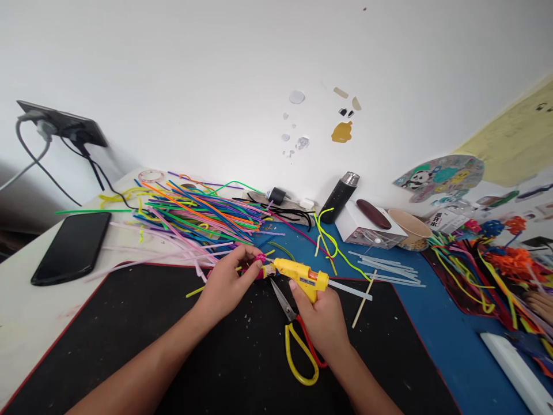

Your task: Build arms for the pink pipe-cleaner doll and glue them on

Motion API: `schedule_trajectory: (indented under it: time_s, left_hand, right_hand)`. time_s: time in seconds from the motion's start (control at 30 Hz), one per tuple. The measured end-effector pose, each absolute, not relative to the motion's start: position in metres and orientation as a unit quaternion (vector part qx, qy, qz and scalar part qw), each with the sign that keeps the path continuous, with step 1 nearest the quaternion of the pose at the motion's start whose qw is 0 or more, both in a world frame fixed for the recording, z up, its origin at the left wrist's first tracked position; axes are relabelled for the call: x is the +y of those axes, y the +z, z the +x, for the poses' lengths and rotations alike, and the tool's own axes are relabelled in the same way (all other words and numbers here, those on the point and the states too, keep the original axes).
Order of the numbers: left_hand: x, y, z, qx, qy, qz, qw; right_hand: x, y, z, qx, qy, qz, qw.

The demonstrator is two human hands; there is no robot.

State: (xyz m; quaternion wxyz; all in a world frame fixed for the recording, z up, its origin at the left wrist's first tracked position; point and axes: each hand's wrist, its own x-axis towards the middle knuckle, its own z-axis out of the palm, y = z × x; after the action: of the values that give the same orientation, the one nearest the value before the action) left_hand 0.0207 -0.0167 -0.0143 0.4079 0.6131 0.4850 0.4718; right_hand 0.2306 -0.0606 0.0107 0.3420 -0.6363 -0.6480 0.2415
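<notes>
My right hand (325,320) is wrapped round the handle of a yellow hot glue gun (296,271), with a translucent glue stick (351,290) sticking out of its back. The gun's nozzle points left, close to a small magenta pipe cleaner piece (260,258) pinched in the fingertips of my left hand (231,276). Whether nozzle and piece touch, I cannot tell. Just below the nozzle lies another small magenta and yellow item, partly hidden by my left thumb. Scissors (290,314) with one yellow and one red handle rest on the black mat (203,357), partly behind my right hand.
A heap of coloured pipe cleaners (203,210) spreads behind my left hand. A phone (71,248) lies at left. Further right are a black flask (341,196), a tissue box (367,227), loose glue sticks (391,268) and a wooden stick (364,300). Another person's hand (540,305) shows at the right edge.
</notes>
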Motion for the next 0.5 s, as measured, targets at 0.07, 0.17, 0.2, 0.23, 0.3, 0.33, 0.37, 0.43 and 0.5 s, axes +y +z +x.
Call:
schedule_trajectory:
  time_s: [0.07, 0.17, 0.2, 0.23, 0.3, 0.33, 0.37, 0.43, 0.5]
  left_hand:
    - [-0.0164, -0.0149, 0.0202, 0.485, 0.471, 0.613, 0.408]
    - [-0.0162, -0.015, 0.0201, 0.485, 0.47, 0.613, 0.41]
    - [-0.0163, -0.0147, 0.0203, 0.484, 0.471, 0.612, 0.411]
    - [-0.0165, -0.0142, 0.0206, 0.483, 0.472, 0.612, 0.411]
    - [-0.0169, -0.0134, 0.0213, 0.484, 0.473, 0.612, 0.409]
    - [-0.0171, -0.013, 0.0216, 0.485, 0.473, 0.613, 0.408]
    - [-0.0173, -0.0128, 0.0219, 0.486, 0.473, 0.613, 0.406]
    - [-0.0176, -0.0129, 0.0222, 0.487, 0.473, 0.613, 0.404]
    - [-0.0176, -0.0134, 0.0221, 0.487, 0.474, 0.612, 0.404]
  right_hand:
    - [-0.0606, 0.0109, 0.2304, -0.645, 0.245, -0.64, 0.338]
    - [-0.0611, 0.0123, 0.2296, -0.645, 0.245, -0.64, 0.338]
    - [-0.0613, 0.013, 0.2292, -0.646, 0.243, -0.64, 0.338]
    - [-0.0615, 0.0136, 0.2289, -0.647, 0.242, -0.64, 0.338]
    - [-0.0617, 0.0146, 0.2283, -0.647, 0.241, -0.64, 0.338]
    - [-0.0618, 0.0149, 0.2281, -0.645, 0.242, -0.641, 0.338]
    - [-0.0618, 0.015, 0.2279, -0.643, 0.244, -0.643, 0.337]
    - [-0.0618, 0.0151, 0.2276, -0.64, 0.243, -0.647, 0.337]
    - [-0.0619, 0.0149, 0.2273, -0.638, 0.243, -0.648, 0.338]
